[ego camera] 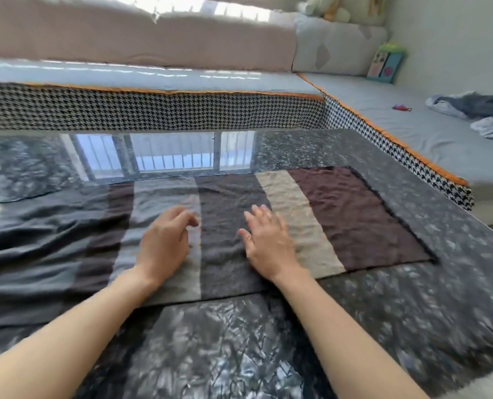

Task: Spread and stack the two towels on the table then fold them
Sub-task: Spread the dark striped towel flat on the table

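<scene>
A striped towel [340, 214] with brown, beige and dark grey bands lies spread flat on the dark glossy table [412, 312]. Its left part overlaps a second towel [38, 249], grey with dark bands, which lies wrinkled toward the table's left edge. My left hand [164, 243] hovers over or rests on the overlap with loosely bent fingers and holds nothing. My right hand [268, 240] lies palm down with spread fingers on the dark grey band of the striped towel.
A sofa with houndstooth sides and orange piping [182, 110] runs along the table's far edge and down its right side. Crumpled grey clothes [481, 110] and a small red item [402, 108] lie on the right cushion. A colourful toy box [384, 63] stands in the corner.
</scene>
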